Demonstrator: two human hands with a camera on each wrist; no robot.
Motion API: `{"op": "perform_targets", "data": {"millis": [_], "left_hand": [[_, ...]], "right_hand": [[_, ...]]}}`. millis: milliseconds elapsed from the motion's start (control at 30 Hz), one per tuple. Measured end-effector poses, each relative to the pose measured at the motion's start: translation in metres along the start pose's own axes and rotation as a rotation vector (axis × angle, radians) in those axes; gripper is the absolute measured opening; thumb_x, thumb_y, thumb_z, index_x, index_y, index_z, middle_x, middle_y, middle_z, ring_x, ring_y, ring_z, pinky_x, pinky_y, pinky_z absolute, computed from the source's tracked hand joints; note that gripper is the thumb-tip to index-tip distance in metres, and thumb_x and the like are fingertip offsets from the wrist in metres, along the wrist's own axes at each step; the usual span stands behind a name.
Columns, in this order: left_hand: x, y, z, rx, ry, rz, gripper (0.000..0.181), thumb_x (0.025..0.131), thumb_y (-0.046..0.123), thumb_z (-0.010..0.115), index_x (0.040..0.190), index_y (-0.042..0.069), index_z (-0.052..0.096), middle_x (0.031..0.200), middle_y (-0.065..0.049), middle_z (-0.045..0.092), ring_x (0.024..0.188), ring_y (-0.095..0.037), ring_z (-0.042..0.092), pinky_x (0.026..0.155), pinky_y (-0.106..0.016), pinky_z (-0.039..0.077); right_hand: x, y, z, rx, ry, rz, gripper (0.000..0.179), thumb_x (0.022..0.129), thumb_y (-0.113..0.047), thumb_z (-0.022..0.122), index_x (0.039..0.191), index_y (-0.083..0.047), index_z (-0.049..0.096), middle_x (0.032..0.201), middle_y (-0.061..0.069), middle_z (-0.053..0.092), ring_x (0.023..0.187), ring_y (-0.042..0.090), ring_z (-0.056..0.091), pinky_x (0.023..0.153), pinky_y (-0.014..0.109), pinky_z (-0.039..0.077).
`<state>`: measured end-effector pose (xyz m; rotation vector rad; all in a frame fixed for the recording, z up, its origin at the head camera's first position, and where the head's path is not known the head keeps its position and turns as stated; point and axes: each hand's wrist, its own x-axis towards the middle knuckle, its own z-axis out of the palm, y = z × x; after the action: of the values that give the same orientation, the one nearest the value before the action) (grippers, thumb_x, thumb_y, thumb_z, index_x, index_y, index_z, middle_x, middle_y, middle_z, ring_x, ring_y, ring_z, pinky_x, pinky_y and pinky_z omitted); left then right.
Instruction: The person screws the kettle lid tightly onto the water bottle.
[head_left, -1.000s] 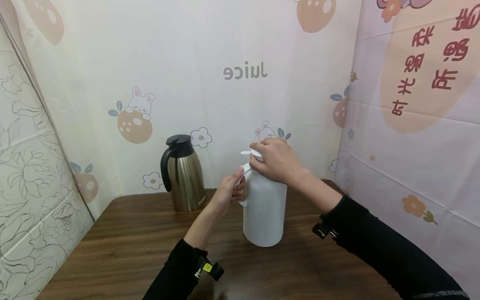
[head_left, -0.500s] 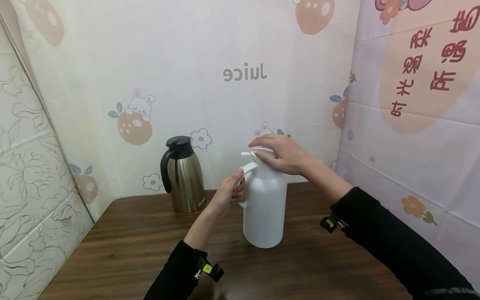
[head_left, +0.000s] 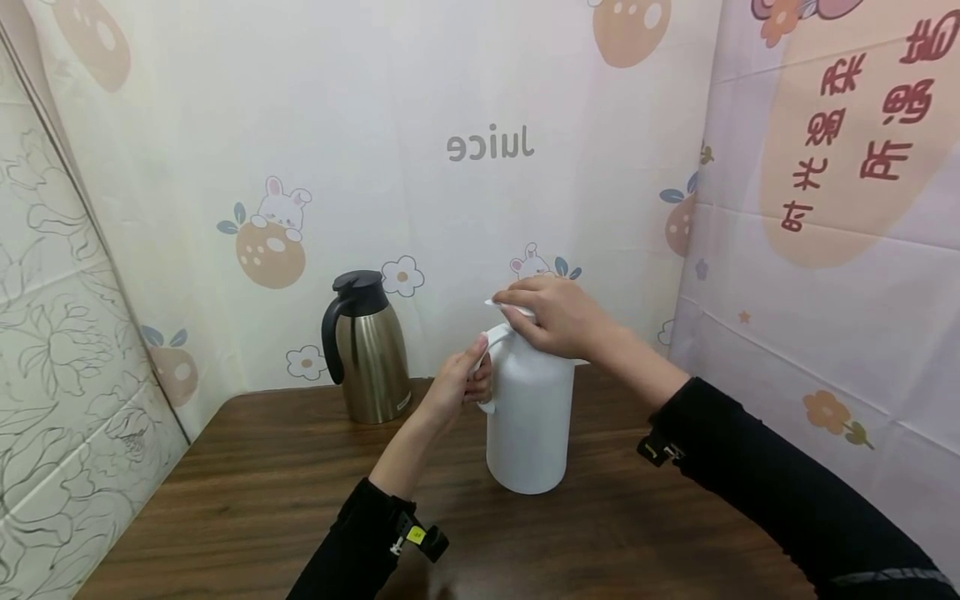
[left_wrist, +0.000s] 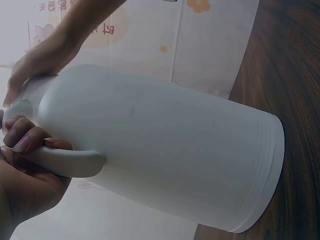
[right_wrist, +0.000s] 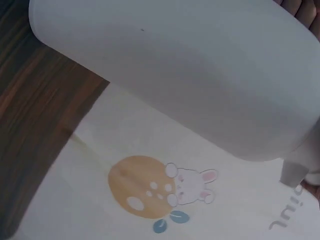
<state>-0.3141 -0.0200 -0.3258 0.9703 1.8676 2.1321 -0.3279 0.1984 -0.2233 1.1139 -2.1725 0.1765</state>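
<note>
A white thermal jug [head_left: 528, 425] stands upright on the table. My left hand [head_left: 453, 383] grips its handle [left_wrist: 75, 162], fingers curled round it and thumb along the top. Over the jug's mouth, my right hand [head_left: 558, 317] holds the white lid [head_left: 519, 311], thumb on the near side and fingers across the top. A small white tab of the lid sticks out left past the fingertips. In the left wrist view the right hand [left_wrist: 42, 62] also covers the jug's top. Most of the lid is hidden under the palm.
A steel thermal jug [head_left: 372, 358] with a black lid and handle stands at the back left of the wooden table [head_left: 262, 492]. A printed cloth [head_left: 375, 100] hangs right behind the table, and another [head_left: 810, 317] along the right side.
My right hand loosened, with its fingers flatter over the lid half a second ago, then closed round it again and shifted slightly left. My left hand and the white jug stay put.
</note>
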Motion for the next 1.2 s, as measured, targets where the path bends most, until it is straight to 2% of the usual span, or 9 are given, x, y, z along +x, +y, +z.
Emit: {"op": "perform_targets", "data": {"millis": [233,333,433,533,633,767,867,1033,1200], "left_hand": [[0.001,0.001,-0.001,0.011,0.013,-0.002,0.049,0.114,0.046,0.039,0.078,0.012,0.042,0.064,0.004,0.035,0.056,-0.011,0.03,0.055,-0.024,0.027],[0.001,0.001,-0.001,0.013,0.015,-0.001,0.05,0.114,0.047,0.038,0.078,0.012,0.042,0.064,0.004,0.035,0.055,-0.011,0.03,0.055,-0.024,0.027],[0.002,0.0,-0.001,0.014,0.016,-0.003,0.051,0.114,0.048,0.038,0.078,0.012,0.042,0.064,0.004,0.035,0.055,-0.011,0.03,0.054,-0.024,0.026],[0.003,-0.001,-0.001,0.02,0.01,-0.001,0.051,0.114,0.048,0.037,0.078,0.012,0.042,0.064,0.003,0.036,0.056,-0.011,0.031,0.055,-0.025,0.026],[0.003,-0.002,-0.001,0.017,-0.001,0.0,0.05,0.114,0.047,0.037,0.078,0.012,0.042,0.064,0.003,0.036,0.056,-0.012,0.031,0.055,-0.025,0.026],[0.002,-0.002,-0.001,0.019,-0.005,0.002,0.051,0.114,0.046,0.037,0.078,0.011,0.041,0.064,0.003,0.035,0.056,-0.012,0.03,0.055,-0.024,0.026],[0.002,-0.002,-0.001,0.023,0.0,0.0,0.051,0.114,0.047,0.038,0.078,0.01,0.041,0.063,0.003,0.034,0.056,-0.012,0.03,0.055,-0.025,0.026],[0.002,-0.003,-0.001,0.005,-0.003,-0.005,0.052,0.113,0.048,0.039,0.077,0.011,0.041,0.063,0.003,0.034,0.055,-0.012,0.029,0.055,-0.025,0.026],[0.002,-0.004,-0.001,-0.005,-0.009,0.004,0.052,0.113,0.048,0.038,0.077,0.011,0.041,0.062,0.003,0.034,0.055,-0.011,0.029,0.055,-0.025,0.026]], "right_hand": [[0.009,-0.023,0.002,-0.213,-0.004,0.126,0.036,0.108,-0.03,0.051,0.116,-0.007,0.077,0.099,0.009,0.077,0.087,0.026,0.074,0.076,0.044,0.058],[0.012,-0.032,0.002,-0.292,-0.011,0.193,0.037,0.108,-0.031,0.049,0.111,-0.006,0.077,0.084,0.008,0.073,0.07,0.023,0.067,0.061,0.04,0.053],[0.015,-0.038,0.002,-0.324,-0.036,0.254,0.039,0.108,-0.032,0.048,0.108,-0.005,0.076,0.075,0.008,0.068,0.062,0.023,0.06,0.057,0.039,0.048],[0.015,-0.04,-0.002,-0.293,-0.086,0.314,0.042,0.108,-0.035,0.048,0.116,-0.004,0.075,0.086,0.011,0.073,0.071,0.027,0.067,0.065,0.043,0.053],[0.016,-0.041,-0.008,-0.214,-0.165,0.37,0.051,0.107,-0.042,0.048,0.133,-0.004,0.07,0.113,0.017,0.076,0.098,0.034,0.073,0.083,0.05,0.056],[0.016,-0.036,-0.016,-0.123,-0.215,0.41,0.063,0.105,-0.052,0.048,0.146,-0.007,0.061,0.138,0.017,0.068,0.124,0.038,0.066,0.098,0.056,0.053],[0.012,-0.027,-0.017,-0.087,-0.148,0.366,0.058,0.104,-0.053,0.051,0.142,-0.012,0.066,0.138,0.013,0.068,0.126,0.035,0.066,0.096,0.055,0.054],[0.003,-0.004,-0.011,0.02,-0.007,0.177,0.039,0.104,-0.041,0.06,0.134,-0.018,0.071,0.133,0.007,0.071,0.127,0.029,0.065,0.097,0.052,0.055],[0.0,0.01,-0.006,0.152,-0.006,0.019,0.037,0.105,-0.03,0.061,0.139,-0.018,0.07,0.138,0.004,0.069,0.13,0.028,0.063,0.103,0.054,0.052]]}}
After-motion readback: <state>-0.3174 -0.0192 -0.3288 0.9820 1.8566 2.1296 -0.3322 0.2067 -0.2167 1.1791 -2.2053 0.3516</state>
